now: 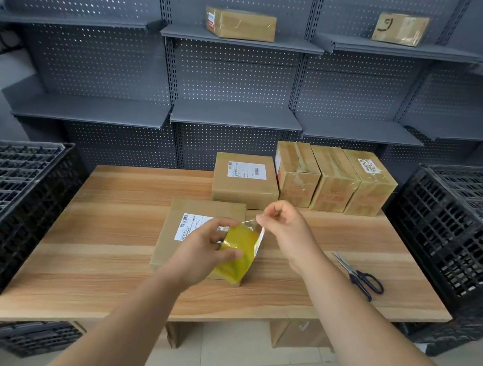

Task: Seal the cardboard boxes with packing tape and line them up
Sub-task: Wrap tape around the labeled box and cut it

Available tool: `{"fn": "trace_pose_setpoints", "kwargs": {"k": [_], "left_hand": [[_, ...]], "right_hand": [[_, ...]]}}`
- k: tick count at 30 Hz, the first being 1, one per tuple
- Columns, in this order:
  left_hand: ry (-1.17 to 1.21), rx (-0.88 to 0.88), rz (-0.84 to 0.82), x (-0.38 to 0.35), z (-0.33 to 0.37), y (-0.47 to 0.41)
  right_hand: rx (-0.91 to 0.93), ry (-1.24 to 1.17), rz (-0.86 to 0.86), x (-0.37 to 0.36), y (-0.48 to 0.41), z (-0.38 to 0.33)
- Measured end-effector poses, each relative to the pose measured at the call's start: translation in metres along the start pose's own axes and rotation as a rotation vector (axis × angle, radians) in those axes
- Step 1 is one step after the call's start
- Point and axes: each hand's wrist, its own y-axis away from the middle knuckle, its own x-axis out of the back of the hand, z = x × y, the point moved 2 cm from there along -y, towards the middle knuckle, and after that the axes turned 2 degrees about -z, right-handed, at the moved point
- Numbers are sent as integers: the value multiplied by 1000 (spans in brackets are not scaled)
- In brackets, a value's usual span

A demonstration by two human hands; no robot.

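Left hand (pixel 205 249) grips my tape roll (pixel 238 250); right hand (pixel 285 233) pinches the loose end (pixel 252 222). My box (pixel 210 209) lies just under both.

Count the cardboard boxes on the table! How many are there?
5. The front box lies in the middle, the labelled box stands just behind it, and three taped boxes stand side by side at the back right. Others could hide behind them.

Above the near cardboard box (pixel 198 232) on the tabletop (pixel 102 227), the left hand (pixel 202 250) grips a yellowish tape roll (pixel 236 253) while the right hand (pixel 284 228) pinches its loose end. Scissors (pixel 359 276) lie right; four boxes (pixel 304 178) line the far edge.
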Motion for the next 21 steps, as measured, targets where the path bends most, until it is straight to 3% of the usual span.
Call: {"fn": "trace_pose_setpoints", "kwargs": {"k": [4, 10, 14, 21], "left_hand": [[72, 29, -33, 5, -6, 5], [63, 37, -31, 2, -8, 3], [33, 25, -15, 3, -10, 1], [-73, 15, -88, 2, -17, 3]], "right_hand": [[-77, -142, -75, 3, -9, 2], [-102, -107, -233, -13, -3, 4], [-22, 107, -117, -18, -2, 4], [51, 123, -60, -15, -2, 6]]}}
